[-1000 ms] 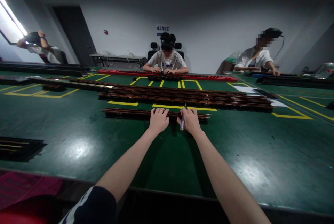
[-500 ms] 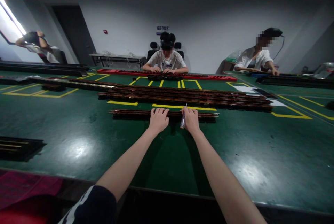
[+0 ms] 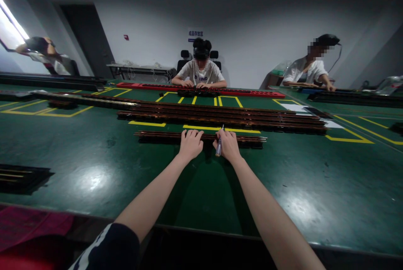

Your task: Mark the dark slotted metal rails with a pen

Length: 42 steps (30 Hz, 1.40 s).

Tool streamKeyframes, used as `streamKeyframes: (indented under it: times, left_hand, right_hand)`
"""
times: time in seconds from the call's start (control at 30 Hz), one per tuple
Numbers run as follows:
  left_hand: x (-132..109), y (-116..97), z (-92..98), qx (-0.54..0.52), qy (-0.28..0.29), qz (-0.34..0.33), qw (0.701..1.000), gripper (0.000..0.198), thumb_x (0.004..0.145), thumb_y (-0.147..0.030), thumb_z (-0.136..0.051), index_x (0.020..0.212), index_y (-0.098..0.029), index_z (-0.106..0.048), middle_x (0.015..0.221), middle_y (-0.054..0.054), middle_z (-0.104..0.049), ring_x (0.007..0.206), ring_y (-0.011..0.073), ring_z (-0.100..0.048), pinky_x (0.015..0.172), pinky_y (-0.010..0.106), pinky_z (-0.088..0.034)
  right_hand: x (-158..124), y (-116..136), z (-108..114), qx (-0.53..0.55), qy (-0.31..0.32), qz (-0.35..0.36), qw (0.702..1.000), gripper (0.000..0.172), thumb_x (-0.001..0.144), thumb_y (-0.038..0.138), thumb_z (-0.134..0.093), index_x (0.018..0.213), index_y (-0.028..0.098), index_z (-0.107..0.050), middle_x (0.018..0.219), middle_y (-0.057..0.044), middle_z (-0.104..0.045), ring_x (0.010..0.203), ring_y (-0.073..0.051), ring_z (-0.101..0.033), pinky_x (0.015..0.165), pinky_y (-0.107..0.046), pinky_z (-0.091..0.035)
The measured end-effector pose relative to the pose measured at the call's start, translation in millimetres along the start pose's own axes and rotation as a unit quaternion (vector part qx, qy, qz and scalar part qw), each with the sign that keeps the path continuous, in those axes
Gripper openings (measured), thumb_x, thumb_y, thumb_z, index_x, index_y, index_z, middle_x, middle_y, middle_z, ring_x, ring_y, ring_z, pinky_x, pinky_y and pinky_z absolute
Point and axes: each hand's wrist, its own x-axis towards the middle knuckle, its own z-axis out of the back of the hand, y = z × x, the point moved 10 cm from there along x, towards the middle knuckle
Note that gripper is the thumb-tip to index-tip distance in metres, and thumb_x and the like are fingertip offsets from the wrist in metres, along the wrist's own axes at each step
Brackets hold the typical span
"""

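A short dark strip with copper-coloured rods [image 3: 160, 137] lies crosswise on the green table, in front of both hands. My left hand [image 3: 191, 144] is closed over its middle, with the fingers curled onto the far side. Close by on the right, my right hand [image 3: 229, 146] grips a screwdriver [image 3: 218, 148] with a see-through purplish handle. Its thin metal tip points away from me, over the strip. The right fingers also rest at the strip, and they hide part of it. Beyond lies a thick bundle of longer copper-and-black strips [image 3: 214, 114].
The green table [image 3: 110, 148] carries yellow tape outlines. Another dark piece [image 3: 23, 179] lies at the left edge. Across the table, a co-worker [image 3: 201, 70] works at a long red rail [image 3: 252, 93]. Other people sit at far left and right. White sheets [image 3: 332, 124] lie at right.
The short strip has slid slightly to the right under my hands. My right hand, with the screwdriver, has shifted a little left and tilted. My left hand stays nearly in place.
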Motion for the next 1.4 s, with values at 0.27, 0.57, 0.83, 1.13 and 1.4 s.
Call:
streamKeyframes:
  times: [0.27,0.57,0.83,1.13,1.4]
  left_hand:
    - [0.1,-1.1,-0.3,0.001,0.009,0.001,1.000,0.045,0.089,-0.022,-0.035,0.129,-0.017,-0.057,0.127,0.011,-0.062,0.122,0.0262,-0.051,0.111,0.052,-0.030]
    - [-0.6,-1.2,-0.9,-0.002,0.015,0.001,1.000,0.046,0.089,-0.021,-0.035,0.129,-0.017,-0.057,0.127,0.011,-0.062,0.123,0.0261,-0.051,0.113,0.052,-0.028]
    - [0.2,0.7,-2.6,-0.007,0.003,-0.003,1.000,0.045,0.089,-0.022,-0.035,0.128,-0.020,-0.057,0.127,0.010,-0.062,0.123,0.0262,-0.051,0.112,0.052,-0.029]
    - [-0.2,-1.9,0.2,0.008,-0.003,-0.009,1.000,0.045,0.088,-0.021,-0.037,0.127,-0.019,-0.058,0.125,0.011,-0.063,0.120,0.0263,-0.052,0.110,0.051,-0.029]
    - [-0.5,-2.2,-0.2,0.002,0.001,-0.006,1.000,0.046,0.088,-0.021,-0.036,0.129,-0.021,-0.057,0.126,0.011,-0.063,0.121,0.0261,-0.051,0.110,0.052,-0.030]
  right_hand:
    - [2.1,-2.0,-0.1,0.027,-0.003,-0.031,0.999,0.018,0.075,0.015,-0.054,0.084,0.022,-0.040,0.092,-0.010,-0.069,0.087,-0.026,-0.063,0.088,-0.040,-0.038]
    - [1.1,-9.6,0.2,0.032,-0.024,-0.042,0.998,0.020,0.081,0.003,-0.041,0.084,0.022,-0.040,0.095,-0.009,-0.071,0.089,-0.025,-0.064,0.092,-0.042,-0.037]
    - [-0.7,-5.3,-2.1,0.038,0.000,-0.012,0.999,0.020,0.075,0.010,-0.052,0.088,0.022,-0.041,0.101,-0.009,-0.069,0.094,-0.025,-0.063,0.094,-0.041,-0.037]
    - [3.0,-3.6,-5.9,0.029,0.019,-0.026,0.999,0.012,0.080,0.020,-0.052,0.086,0.022,-0.042,0.093,-0.009,-0.068,0.091,-0.026,-0.061,0.091,-0.041,-0.035]
    - [2.3,-7.6,-5.0,0.018,-0.002,-0.036,0.999,0.023,0.075,0.005,-0.048,0.088,0.022,-0.041,0.095,-0.008,-0.069,0.091,-0.025,-0.062,0.088,-0.039,-0.037]
